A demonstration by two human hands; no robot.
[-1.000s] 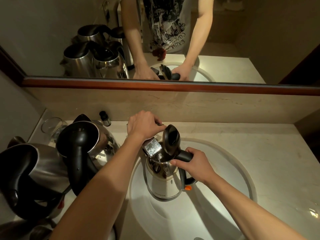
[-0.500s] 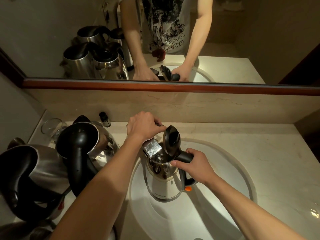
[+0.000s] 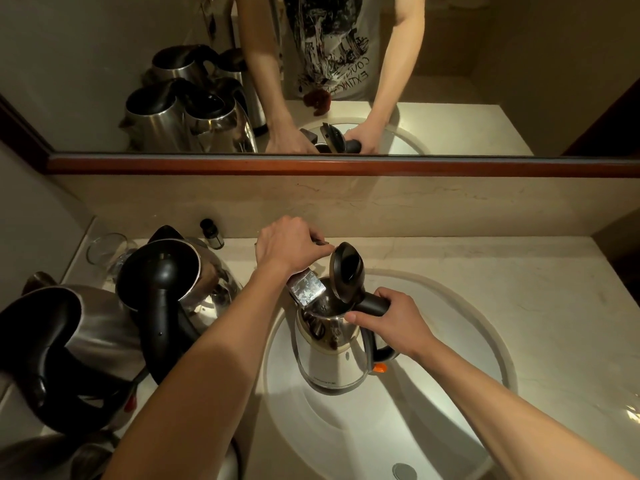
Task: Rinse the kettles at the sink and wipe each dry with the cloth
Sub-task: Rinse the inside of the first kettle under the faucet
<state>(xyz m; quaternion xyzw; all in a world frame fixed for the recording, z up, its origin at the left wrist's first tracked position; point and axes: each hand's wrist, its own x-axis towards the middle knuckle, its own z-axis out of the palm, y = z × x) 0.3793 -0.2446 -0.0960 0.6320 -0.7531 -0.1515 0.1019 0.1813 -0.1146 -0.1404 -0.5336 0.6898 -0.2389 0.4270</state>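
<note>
head view: right hand point(image 3: 388, 323) grips the black handle of the open-lidded kettle point(image 3: 332, 355) held over the sink point(image 3: 467, 341) basin; left hand point(image 3: 287, 244) curls on the tap point(image 3: 306, 289). more kettles point(image 3: 180, 282) crowd the counter's left edge.

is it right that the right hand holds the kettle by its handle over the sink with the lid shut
Not quite. In the head view the lid stands open. The rest holds: the right hand grips the handle of the kettle over the sink.
</note>
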